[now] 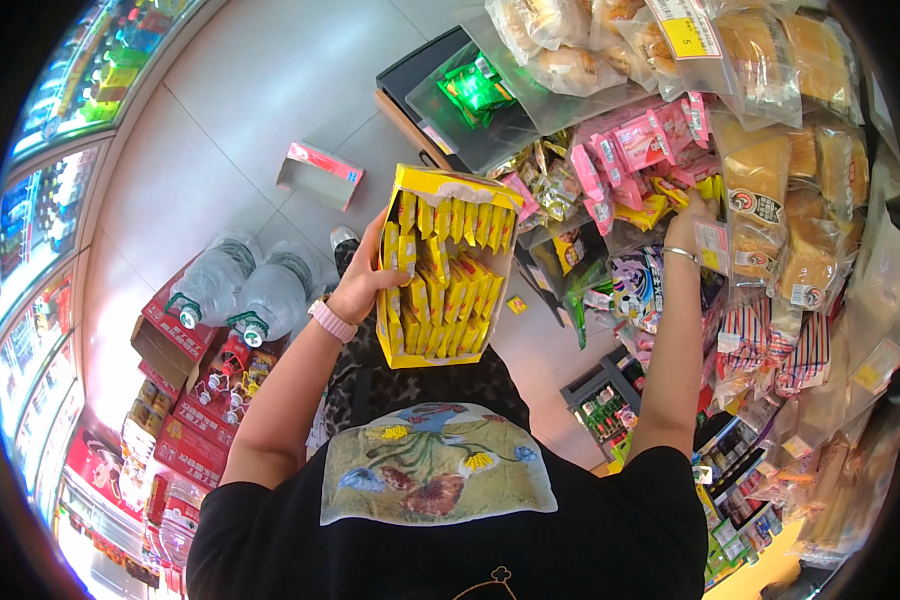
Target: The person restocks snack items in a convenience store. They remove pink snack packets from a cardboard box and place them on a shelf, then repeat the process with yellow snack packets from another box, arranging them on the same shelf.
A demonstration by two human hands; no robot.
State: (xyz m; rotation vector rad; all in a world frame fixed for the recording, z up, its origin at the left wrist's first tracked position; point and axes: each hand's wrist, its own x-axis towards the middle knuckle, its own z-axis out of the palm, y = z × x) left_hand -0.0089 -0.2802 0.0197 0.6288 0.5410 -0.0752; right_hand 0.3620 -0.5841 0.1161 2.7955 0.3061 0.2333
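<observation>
My left hand (361, 279) grips the left side of an open yellow carton (431, 360), its thumb over the edge. Rows of small yellow packets (457, 300) stand inside the carton, with a gap among them near the upper right. On the right, my right hand (688, 219) reaches into a shelf bin beside a few loose yellow packets (647, 213). Its fingers are mostly hidden, so whether they hold a packet is unclear. Pink packets (641, 142) are heaped just beyond it. Below my forearm lies a dark printed snack bag (636, 285).
An empty pink-and-white carton (319, 176) and one small packet (517, 304) lie on the tiled floor. Large water bottles (270, 289) and red cartons (195, 442) stand at left, by lit drink coolers (45, 202). Bagged bread (754, 187) fills the right shelf.
</observation>
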